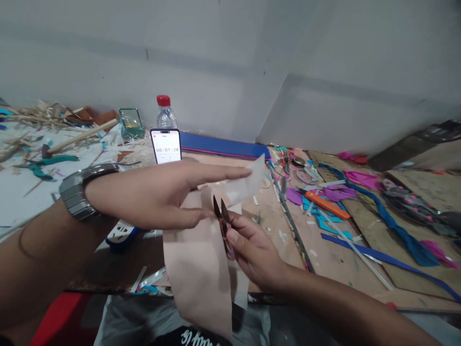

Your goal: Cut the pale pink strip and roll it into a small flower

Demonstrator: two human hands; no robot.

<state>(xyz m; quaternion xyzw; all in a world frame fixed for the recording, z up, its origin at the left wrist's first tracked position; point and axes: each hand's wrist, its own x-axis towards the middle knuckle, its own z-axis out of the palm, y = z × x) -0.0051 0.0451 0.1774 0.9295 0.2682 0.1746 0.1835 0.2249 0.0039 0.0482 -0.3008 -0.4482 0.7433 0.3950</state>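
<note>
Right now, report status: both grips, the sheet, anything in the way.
Left grip holds pale sheet. Right grip holds small scissors, blades parted by sheet's edge. Phone stands beyond left grip, clear of blades.

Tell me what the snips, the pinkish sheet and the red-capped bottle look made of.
Snips: probably steel blades, dark and dull, tapering to thin points.
Pinkish sheet: likely matte paper, bending in broad curves without shine; fabric remains possible.
Red-capped bottle: apparently clear, glossy plastic, given its see-through wall and glints.
</note>
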